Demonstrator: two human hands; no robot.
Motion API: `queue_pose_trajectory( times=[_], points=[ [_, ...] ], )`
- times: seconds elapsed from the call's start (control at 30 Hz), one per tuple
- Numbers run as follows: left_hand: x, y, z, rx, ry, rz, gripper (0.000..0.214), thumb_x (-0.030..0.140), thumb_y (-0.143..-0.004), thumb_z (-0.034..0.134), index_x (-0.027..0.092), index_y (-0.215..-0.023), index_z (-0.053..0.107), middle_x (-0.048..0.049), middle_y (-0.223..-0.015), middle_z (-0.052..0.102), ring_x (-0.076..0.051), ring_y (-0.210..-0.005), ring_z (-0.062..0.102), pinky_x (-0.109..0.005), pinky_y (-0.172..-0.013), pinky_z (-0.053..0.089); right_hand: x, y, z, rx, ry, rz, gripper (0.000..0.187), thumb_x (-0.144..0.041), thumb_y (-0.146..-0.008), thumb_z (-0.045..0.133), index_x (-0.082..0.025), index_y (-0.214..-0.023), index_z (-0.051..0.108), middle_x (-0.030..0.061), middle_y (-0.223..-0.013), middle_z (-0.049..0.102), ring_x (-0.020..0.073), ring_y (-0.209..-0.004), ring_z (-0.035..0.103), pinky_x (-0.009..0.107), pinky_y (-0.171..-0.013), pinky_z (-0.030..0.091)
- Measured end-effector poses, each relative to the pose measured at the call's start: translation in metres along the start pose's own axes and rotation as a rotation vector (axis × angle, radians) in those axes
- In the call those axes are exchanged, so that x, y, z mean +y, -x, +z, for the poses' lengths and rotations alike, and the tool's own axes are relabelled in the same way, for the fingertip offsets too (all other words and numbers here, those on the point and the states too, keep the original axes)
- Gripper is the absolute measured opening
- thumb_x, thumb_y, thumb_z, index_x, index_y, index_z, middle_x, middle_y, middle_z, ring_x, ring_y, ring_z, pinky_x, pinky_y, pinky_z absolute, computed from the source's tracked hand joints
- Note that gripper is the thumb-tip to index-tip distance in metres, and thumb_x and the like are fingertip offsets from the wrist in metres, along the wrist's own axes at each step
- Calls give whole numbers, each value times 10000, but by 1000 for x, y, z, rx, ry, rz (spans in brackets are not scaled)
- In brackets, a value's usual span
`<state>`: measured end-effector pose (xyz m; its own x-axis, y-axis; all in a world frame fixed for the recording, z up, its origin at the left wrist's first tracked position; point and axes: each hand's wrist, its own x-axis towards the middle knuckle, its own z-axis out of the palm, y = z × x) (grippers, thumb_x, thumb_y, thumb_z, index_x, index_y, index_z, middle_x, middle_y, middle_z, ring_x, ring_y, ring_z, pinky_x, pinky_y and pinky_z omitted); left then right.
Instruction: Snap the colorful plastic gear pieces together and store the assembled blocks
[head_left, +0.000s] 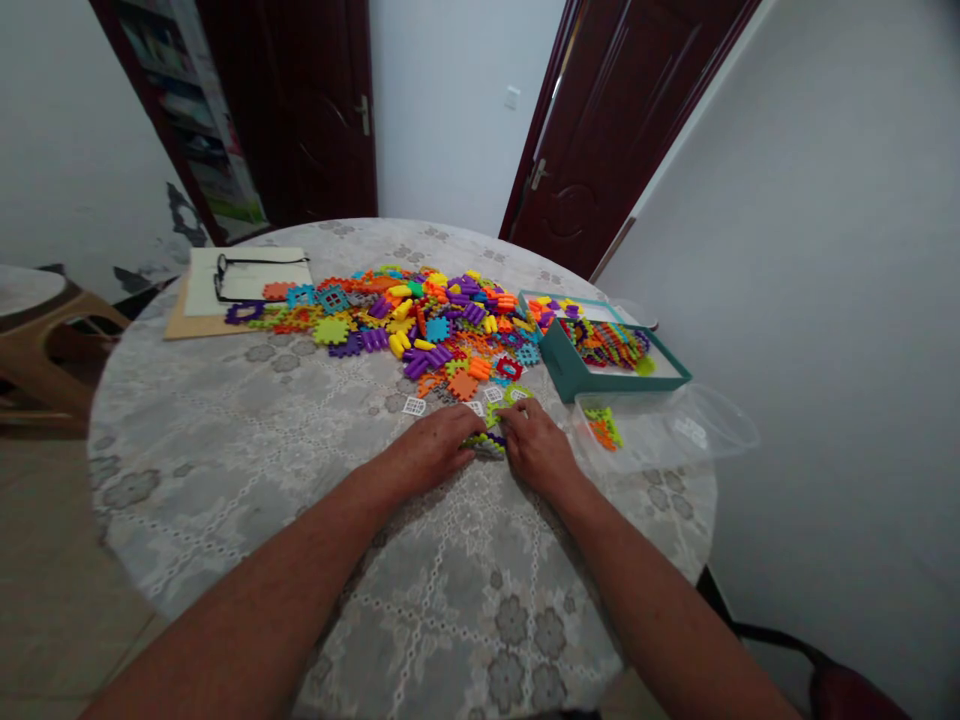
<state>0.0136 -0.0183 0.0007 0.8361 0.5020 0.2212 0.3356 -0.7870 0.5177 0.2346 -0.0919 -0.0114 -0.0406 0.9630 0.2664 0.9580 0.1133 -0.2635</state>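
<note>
Both my hands rest on the round table near its middle, fingers curled round a small cluster of green and purple interlocking toy pieces. My left hand grips the cluster from the left. From the right, my right hand pinches it. Just beyond my hands lies a big heap of colourful plastic building pieces. A few white grid-shaped pieces lie loose between the heap and my hands.
A teal box holding more pieces sits at the right, with a clear plastic bag beside it. Papers and glasses lie at the back left. A wooden stool stands left of the table; two dark doors behind.
</note>
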Motion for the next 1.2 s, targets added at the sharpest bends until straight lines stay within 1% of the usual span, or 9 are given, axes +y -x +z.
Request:
queue_pose_trajectory(
  times=[0.13,0.3,0.43,0.53,0.6,0.73,0.93,1.07,1.2],
  points=[
    [-1,1,2,-5,-18,14,229,166,-941,653,211,-1166,650,-77,-1175,680,-225,-1158,627,-356,-1034,492,1,2,-3,14,-33,-30,126,-183,-999,555,-231,-1067,650,123,-1263,576,245,-1068,601,351,-917,511],
    [0,0,2,-4,-36,3,225,174,-951,646,206,-1174,658,-84,-1169,692,-234,-1157,624,-371,-1040,490,9,8,-4,-14,-138,-74,77,-172,-976,549,-218,-992,609,88,-1024,634,246,-1003,599,348,-896,487],
    [1,-1,2,27,-71,-27,202,155,-961,618,198,-1153,666,-86,-1151,700,-234,-1122,629,-371,-1016,503,3,13,-7,-10,-277,-63,132,-137,-930,541,-216,-1007,611,56,-977,672,210,-892,628,308,-827,477],
    [-1,0,3,55,-69,-29,218,151,-969,601,205,-1171,661,-80,-1151,707,-229,-1116,639,-371,-1014,514,-2,15,-9,14,-391,-11,294,-151,-935,547,-215,-1218,597,42,-1031,719,175,-772,641,291,-773,487],
    [-3,1,5,86,-56,-30,300,144,-954,618,221,-1243,640,-84,-1223,701,-235,-1182,632,-386,-1058,506,-2,15,-9,35,-427,-24,362,-146,-943,536,-221,-1294,588,49,-1086,737,178,-806,670,298,-798,504],
    [-7,2,8,115,-39,-49,482,140,-924,651,227,-1392,573,-112,-1353,651,-251,-1285,595,-406,-1120,486,2,14,-5,11,-398,-129,272,-113,-933,510,-227,-1096,696,57,-1036,763,217,-960,703,332,-889,521],
    [-7,0,8,44,-65,0,288,177,-956,619,211,-1238,664,-94,-1227,681,-242,-1207,614,-375,-1072,493,1,14,-2,7,-467,-145,331,-89,-920,490,-223,-1108,728,52,-1051,773,207,-977,712,329,-904,533],
    [-2,0,5,17,-64,-7,211,188,-959,601,209,-1156,673,-78,-1154,697,-234,-1154,633,-369,-1039,495,0,16,-8,-24,-526,-120,301,-120,-946,499,-227,-1109,729,33,-1039,769,195,-969,712,320,-902,531],
    [1,1,3,19,-48,-17,182,207,-962,592,209,-1131,661,-77,-1134,695,-229,-1120,641,-358,-995,506,-5,19,-15,-81,-524,-123,301,-213,-951,601,-219,-1240,687,45,-1062,754,198,-932,694,321,-847,540]
  ],
)
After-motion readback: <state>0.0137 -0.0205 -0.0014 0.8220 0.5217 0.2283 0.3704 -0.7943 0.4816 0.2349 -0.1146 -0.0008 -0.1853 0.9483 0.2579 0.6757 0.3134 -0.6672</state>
